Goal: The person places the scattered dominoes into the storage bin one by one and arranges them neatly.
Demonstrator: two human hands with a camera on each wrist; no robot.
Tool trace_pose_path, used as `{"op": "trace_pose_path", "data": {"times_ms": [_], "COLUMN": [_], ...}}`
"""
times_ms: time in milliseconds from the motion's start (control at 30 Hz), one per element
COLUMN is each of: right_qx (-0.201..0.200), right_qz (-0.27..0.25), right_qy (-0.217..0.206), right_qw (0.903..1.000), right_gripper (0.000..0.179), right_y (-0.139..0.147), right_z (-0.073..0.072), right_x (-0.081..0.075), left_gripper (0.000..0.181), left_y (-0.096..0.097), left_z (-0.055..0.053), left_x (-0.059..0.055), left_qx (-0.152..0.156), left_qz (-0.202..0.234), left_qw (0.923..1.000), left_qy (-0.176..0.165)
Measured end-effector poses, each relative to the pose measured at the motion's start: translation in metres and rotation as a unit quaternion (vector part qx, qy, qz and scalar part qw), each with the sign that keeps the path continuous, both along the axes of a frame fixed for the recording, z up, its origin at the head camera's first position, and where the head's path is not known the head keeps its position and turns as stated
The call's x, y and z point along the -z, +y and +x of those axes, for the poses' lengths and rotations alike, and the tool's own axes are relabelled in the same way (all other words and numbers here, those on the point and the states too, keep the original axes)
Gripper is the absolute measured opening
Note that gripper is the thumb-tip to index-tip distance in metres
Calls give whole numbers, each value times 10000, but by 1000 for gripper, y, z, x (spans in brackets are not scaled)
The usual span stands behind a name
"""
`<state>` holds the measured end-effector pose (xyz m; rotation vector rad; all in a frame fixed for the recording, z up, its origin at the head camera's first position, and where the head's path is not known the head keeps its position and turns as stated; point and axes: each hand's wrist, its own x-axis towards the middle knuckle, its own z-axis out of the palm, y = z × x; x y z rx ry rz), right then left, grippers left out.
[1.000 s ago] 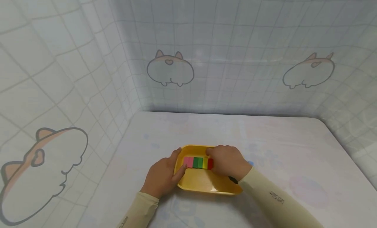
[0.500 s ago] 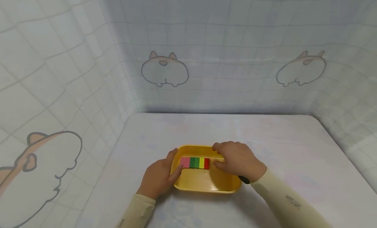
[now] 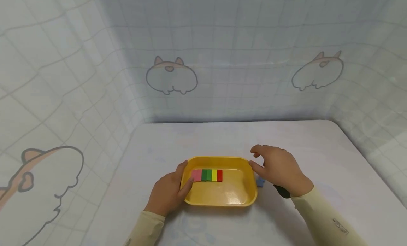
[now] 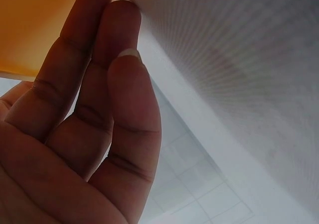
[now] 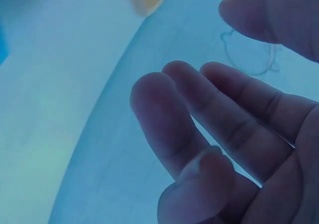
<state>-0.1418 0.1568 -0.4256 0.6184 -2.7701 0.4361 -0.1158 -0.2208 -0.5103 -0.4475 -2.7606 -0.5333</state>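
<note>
A yellow tray (image 3: 222, 195) sits low in the middle of the head view. Along its far half lies a row of small flat blocks (image 3: 208, 175), coloured pink, green, yellow and red from left to right. My left hand (image 3: 166, 191) holds the tray's left end, thumb over the rim and fingers along the outside. Just off the right rim hovers my right hand (image 3: 281, 170), its fingers loosely bent and apart, nothing between them. Beneath it, partly covered, a blue piece (image 3: 260, 181) lies on the table beside the tray.
The pale patterned table (image 3: 222, 140) runs back to a white grid-printed cloth wall (image 3: 241, 80) with drawn animal figures. Similar cloth closes off the left and right sides. A dark band (image 3: 282, 191) circles my right wrist.
My right hand has left the red block at the row's right end and moved right, out over the tray's rim. The blue piece has come into sight. My left hand keeps its hold.
</note>
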Motion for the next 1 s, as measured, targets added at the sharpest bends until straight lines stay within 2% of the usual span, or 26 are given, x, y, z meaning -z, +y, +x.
{"op": "trace_pose_path", "data": {"times_ms": [200,500,667,800,1000], "right_qx": [175,342,364,328,216], "right_qz": [-57,-97,-7,44,105], "right_qy": [-146,-445,-602,-557,-575], "right_qw": [9997,9984,9975,9979,9981], "right_gripper": [27,31,43,56,61], "right_y": [21,35,36,38,43], "right_z": [5,14,18,19,20], "right_x": [11,31,43,51,57], "left_gripper": [64,61,62,62,62], "left_y": [1,4,4,3,3], "left_z": [0,-1,-1,-1,0], "left_x": [0,1,1,2,2], "left_qx": [-34,-9,-10,-9,14], "left_qz": [-12,57,37,38,60], "left_qw": [10000,9997,9998,9998,9997], "left_qy": [-78,217,198,198,256]}}
